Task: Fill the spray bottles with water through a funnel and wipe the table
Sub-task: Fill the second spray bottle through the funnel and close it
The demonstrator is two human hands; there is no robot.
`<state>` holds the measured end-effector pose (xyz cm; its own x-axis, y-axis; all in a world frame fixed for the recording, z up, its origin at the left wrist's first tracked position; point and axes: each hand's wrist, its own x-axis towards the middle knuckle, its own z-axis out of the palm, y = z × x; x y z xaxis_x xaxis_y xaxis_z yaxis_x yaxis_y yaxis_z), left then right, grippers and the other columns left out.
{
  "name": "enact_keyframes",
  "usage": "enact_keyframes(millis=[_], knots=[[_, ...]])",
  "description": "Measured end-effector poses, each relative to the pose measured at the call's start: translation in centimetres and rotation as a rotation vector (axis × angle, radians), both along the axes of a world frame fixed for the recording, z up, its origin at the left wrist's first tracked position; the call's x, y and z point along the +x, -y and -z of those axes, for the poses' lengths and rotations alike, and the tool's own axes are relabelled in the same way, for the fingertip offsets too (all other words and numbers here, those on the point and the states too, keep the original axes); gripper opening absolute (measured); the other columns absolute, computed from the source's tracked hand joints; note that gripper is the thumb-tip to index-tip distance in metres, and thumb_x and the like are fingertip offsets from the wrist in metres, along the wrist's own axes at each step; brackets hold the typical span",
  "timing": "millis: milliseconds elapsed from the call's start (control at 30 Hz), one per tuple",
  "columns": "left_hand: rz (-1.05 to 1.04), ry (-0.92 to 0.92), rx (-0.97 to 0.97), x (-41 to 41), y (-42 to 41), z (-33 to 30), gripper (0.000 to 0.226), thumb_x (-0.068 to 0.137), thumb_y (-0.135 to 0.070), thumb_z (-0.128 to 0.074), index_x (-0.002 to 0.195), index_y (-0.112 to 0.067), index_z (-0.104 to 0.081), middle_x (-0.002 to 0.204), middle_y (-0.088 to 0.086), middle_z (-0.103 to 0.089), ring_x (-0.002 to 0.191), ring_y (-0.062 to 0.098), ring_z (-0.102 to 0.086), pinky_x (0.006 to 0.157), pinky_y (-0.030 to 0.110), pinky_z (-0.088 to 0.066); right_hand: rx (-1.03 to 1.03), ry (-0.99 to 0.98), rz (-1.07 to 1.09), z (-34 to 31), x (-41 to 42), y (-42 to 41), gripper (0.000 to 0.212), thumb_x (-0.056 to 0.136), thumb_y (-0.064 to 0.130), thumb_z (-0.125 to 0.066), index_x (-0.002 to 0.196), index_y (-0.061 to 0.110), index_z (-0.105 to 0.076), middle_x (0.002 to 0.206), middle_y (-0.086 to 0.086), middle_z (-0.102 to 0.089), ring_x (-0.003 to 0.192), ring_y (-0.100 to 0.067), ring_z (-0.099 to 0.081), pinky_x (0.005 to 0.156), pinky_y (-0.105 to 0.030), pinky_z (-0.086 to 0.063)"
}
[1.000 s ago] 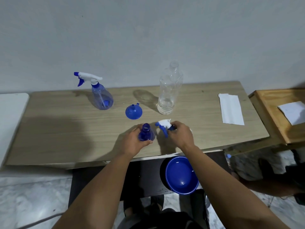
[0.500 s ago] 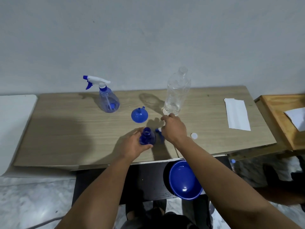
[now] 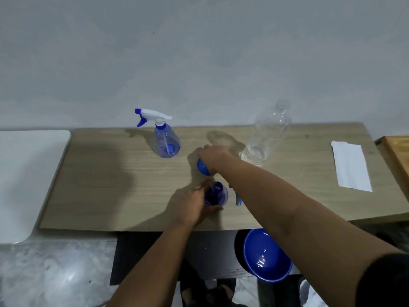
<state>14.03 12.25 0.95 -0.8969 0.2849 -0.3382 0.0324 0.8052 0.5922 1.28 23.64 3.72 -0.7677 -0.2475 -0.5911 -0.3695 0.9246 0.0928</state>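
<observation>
The open spray bottle point(image 3: 215, 194), a small bulb of translucent blue plastic with its neck bare, stood near the front edge of the bench point(image 3: 110, 185), the left hand point(image 3: 194, 206) wrapped round its side with fingers closed on it. Its trigger head point(image 3: 238, 199) lay just beside it, mostly hidden under the right forearm. The right hand point(image 3: 213, 156) lay over the blue funnel point(image 3: 202, 168) further back; its fingers curled down on the funnel, though whether they had truly gripped it could not be told. Filling had apparently not begun on this bottle: the funnel was not yet in its neck. A second spray bottle point(image 3: 166, 144), capped with a white and blue trigger, stood upright near the wall, and how full it was could not be judged. The clear, ribbed water bottle point(image 3: 265, 138) stood to the right, nearly empty. A folded white cloth or paper point(image 3: 350, 166) lay flat well apart, so wiping seemed still ahead. A glossy blue bowl point(image 3: 266, 255) sat below the bench.
</observation>
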Motion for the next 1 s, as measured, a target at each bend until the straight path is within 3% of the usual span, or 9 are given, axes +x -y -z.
enact_keyframes(millis=[133, 233, 333, 467, 600, 767, 867, 933, 1000], knots=[[-0.006, -0.025, -0.011, 0.1, 0.1, -0.6, 0.074, 0.082, -0.052, -0.075, 0.146, -0.03, -0.045, 0.129, -0.003, -0.065, 0.11, 0.018, -0.064, 0.076, 0.014, -0.029, -0.067, -0.021, 0.081, 0.0, -0.1, -1.5, 0.063, 0.079, 0.03, -0.083, 0.133, 0.015, -0.055, 0.124, -0.007, -0.064, 0.104, -0.027, -0.064, 0.073, -0.036, -0.051], [-0.022, -0.02, -0.01, 0.3, 0.1, -1.2, 0.069, 0.085, -0.045, -0.073, 0.146, -0.031, -0.045, 0.134, -0.007, -0.061, 0.114, 0.016, -0.061, 0.08, 0.014, -0.032, -0.272, -0.058, 0.241, -0.7, -0.1, -3.3, 0.079, 0.079, 0.039, -0.081, 0.146, 0.02, -0.044, 0.131, -0.008, -0.063, 0.114, -0.03, -0.063, 0.081, -0.038, -0.054], [-0.017, -0.001, 0.008, 0.2, -0.2, -1.4, 0.068, 0.077, -0.044, -0.079, 0.139, -0.03, -0.054, 0.13, -0.011, -0.062, 0.114, 0.014, -0.06, 0.079, 0.014, -0.031, -0.602, -0.157, 0.412, -2.7, 1.2, -4.7, 0.093, 0.079, 0.044, -0.083, 0.158, 0.027, -0.036, 0.141, -0.009, -0.055, 0.126, -0.031, -0.057, 0.098, -0.041, -0.052], [-0.033, -0.04, -0.022, 0.1, -0.5, -1.6, 0.065, 0.071, -0.051, -0.08, 0.13, -0.034, -0.059, 0.119, -0.011, -0.066, 0.107, 0.016, -0.063, 0.073, 0.019, -0.031, -1.204, -0.316, 0.773, -5.5, 5.3, -5.8, 0.068, 0.07, 0.036, -0.095, 0.127, 0.028, -0.06, 0.12, 0.006, -0.064, 0.101, -0.016, -0.068, 0.086, -0.032, -0.059], [-0.042, -0.026, 0.0, 0.1, -1.6, -1.9, 0.057, 0.077, -0.039, -0.08, 0.129, -0.025, -0.061, 0.12, -0.001, -0.067, 0.108, 0.02, -0.062, 0.066, 0.016, -0.023, -1.541, -0.354, 0.942, -5.2, 9.7, -5.5, 0.06, 0.069, 0.011, -0.096, 0.119, 0.018, -0.062, 0.121, -0.002, -0.071, 0.11, -0.022, -0.072, 0.089, -0.045, -0.062], [-0.043, -0.023, 0.006, 0.4, -2.2, -2.1, 0.051, 0.082, -0.033, -0.077, 0.129, -0.02, -0.061, 0.121, 0.002, -0.068, 0.107, 0.023, -0.063, 0.066, 0.013, -0.025, -1.621, -0.304, 0.935, -2.7, 13.6, -5.3, 0.073, 0.07, -0.004, -0.092, 0.132, 0.013, -0.059, 0.138, -0.005, -0.064, 0.118, -0.025, -0.07, 0.097, -0.048, -0.061], [-0.051, -0.01, 0.059, 0.3, -2.2, -1.8, 0.04, 0.082, -0.029, -0.078, 0.119, -0.021, -0.065, 0.104, -0.005, -0.067, 0.076, 0.005, -0.056, 0.063, -0.001, -0.033, -1.578, -0.313, 0.927, -1.4, 14.6, -5.3, 0.083, 0.07, -0.003, -0.093, 0.143, 0.015, -0.057, 0.141, -0.006, -0.061, 0.121, -0.02, -0.069, 0.097, -0.034, -0.059], [-0.061, 0.008, 0.066, 0.4, -2.1, -2.0, 0.032, 0.085, -0.03, -0.076, 0.113, -0.021, -0.067, 0.087, -0.009, -0.059, 0.064, 0.002, -0.045, 0.058, -0.002, -0.035, -1.553, -0.34, 0.913, -0.8, 14.9, -5.2, 0.084, 0.07, 0.005, -0.094, 0.145, 0.015, -0.057, 0.141, -0.005, -0.062, 0.129, -0.021, -0.064, 0.108, -0.041, -0.054], [-0.069, -0.001, 0.054, 0.3, -2.0, -2.0, 0.031, 0.085, -0.034, -0.074, 0.113, -0.02, -0.067, 0.087, -0.007, -0.064, 0.069, 0.011, -0.056, 0.053, 0.006, -0.037, -1.512, -0.376, 0.876, -0.2, 15.3, -5.2, 0.085, 0.069, 0.011, -0.093, 0.146, 0.013, -0.057, 0.14, -0.002, -0.062, 0.134, -0.022, -0.06, 0.114, -0.049, -0.048]])
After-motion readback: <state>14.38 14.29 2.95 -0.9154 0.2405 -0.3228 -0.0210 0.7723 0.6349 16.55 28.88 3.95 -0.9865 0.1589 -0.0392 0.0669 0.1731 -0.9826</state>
